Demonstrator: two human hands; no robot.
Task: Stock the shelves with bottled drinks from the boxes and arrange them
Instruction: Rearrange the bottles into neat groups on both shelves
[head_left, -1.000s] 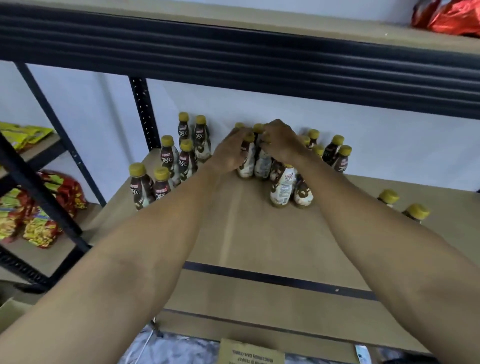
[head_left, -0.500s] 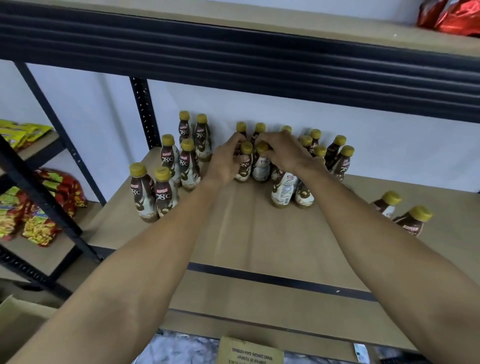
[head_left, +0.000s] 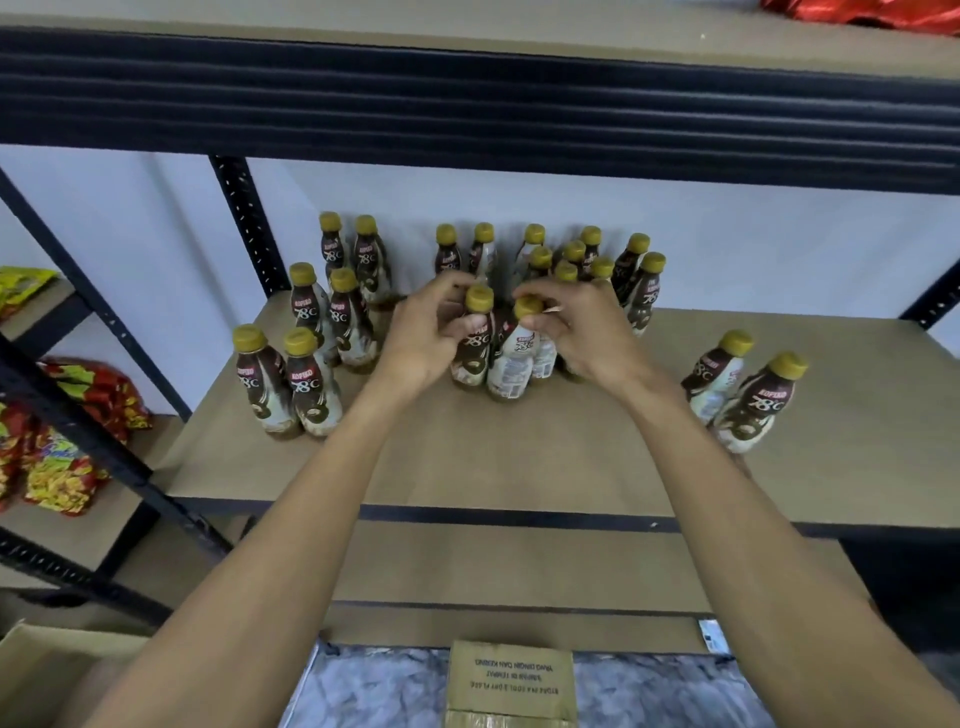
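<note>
Our left hand (head_left: 421, 338) grips the brown bottle (head_left: 475, 358), our right hand (head_left: 587, 332) pinches the white bottle (head_left: 511, 366) by its cap (head_left: 528, 306); a careless push could topple the crowded bottles (head_left: 574, 252) behind our hands.

The light was soft and fairly dim, diffuse across the pale wall (head_left: 727, 249), and the bottles (head_left: 270, 384) threw only faint, short shadows on the shelf (head_left: 519, 457). The wide lens bowed the dark beam (head_left: 467, 104) overhead into a curve — straight lines bent toward the edges. Everything looked slightly soft — small label print at the back was smeared. The lower corners fell darker.
</note>
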